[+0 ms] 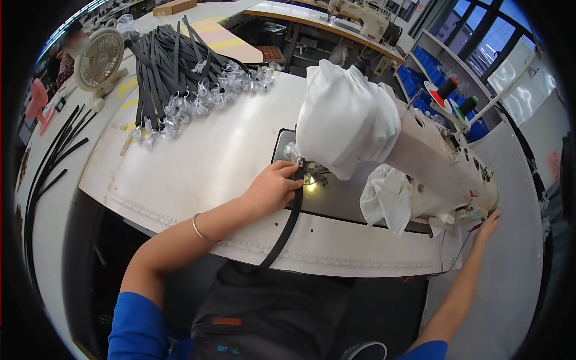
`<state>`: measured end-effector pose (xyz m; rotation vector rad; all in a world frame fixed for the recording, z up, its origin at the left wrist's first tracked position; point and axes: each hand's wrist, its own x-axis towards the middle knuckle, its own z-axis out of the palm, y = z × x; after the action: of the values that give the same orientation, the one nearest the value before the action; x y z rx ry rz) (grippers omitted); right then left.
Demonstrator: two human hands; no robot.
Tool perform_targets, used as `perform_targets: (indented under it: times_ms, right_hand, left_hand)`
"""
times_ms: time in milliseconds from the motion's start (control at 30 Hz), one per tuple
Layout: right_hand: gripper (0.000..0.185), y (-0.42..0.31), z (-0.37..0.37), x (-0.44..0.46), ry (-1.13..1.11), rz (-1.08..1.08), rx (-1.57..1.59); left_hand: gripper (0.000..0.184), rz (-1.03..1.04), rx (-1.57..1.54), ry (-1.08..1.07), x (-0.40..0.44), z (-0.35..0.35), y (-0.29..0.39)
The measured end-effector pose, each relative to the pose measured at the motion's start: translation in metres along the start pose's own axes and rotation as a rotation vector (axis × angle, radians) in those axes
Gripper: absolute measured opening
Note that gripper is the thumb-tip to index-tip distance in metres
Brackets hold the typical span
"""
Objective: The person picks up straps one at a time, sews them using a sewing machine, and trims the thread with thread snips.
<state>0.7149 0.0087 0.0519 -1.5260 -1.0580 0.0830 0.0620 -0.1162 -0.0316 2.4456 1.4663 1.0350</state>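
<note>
My left hand [278, 187] pinches a black webbing strap [287, 231] close to the lit needle area of a sewing machine [429, 150]. From there the strap runs down over the table's front edge toward my lap. Clear plastic wrapping [291, 151] shows at the strap's far end, beside the presser foot. White cloth [345, 117] covers the machine's head and partly hides the needle. Over at the machine's right end, my right hand [491, 223] reaches to the handwheel side; its fingers are mostly hidden behind the housing.
A heap of black straps [171, 69] with plastic-wrapped ends lies at the back left. Loose straps [45, 174] hang along the left table, near a beige fan [100, 59]. Thread spools [447, 89] stand at the right. A person [72, 45] is at the far left.
</note>
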Motion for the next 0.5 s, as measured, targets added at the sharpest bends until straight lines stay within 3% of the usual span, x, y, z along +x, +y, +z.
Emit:
perform_targets:
  times_ms: [67, 133, 167, 233, 433, 500]
  right_hand:
    - [0.052, -0.019, -0.003, 0.016, -0.008, -0.070, -0.038]
    - [0.050, -0.025, -0.009, 0.036, -0.156, 0.122, -0.333]
    - [0.050, -0.014, -0.008, 0.035, -0.154, 0.120, -0.338]
    - [0.048, 0.007, 0.004, 0.021, 0.044, -0.026, -0.089]
    - [0.050, 0.001, 0.004, 0.005, -0.027, 0.092, 0.086]
    - [0.051, -0.001, 0.001, 0.013, -0.006, 0.053, -0.017]
  left_hand:
    - [0.032, 0.000, 0.001, -0.003, -0.001, 0.000, 0.000]
    - [0.032, -0.004, -0.001, 0.001, -0.001, 0.001, 0.000]
    - [0.032, -0.002, -0.007, 0.002, 0.000, 0.001, 0.001]
    - [0.032, -0.024, -0.016, -0.009, 0.001, 0.001, 0.001]
    - [0.028, 0.042, 0.094, 0.010, 0.000, 0.005, -0.004]
    - [0.028, 0.043, 0.095, 0.010, 0.000, 0.007, -0.005]
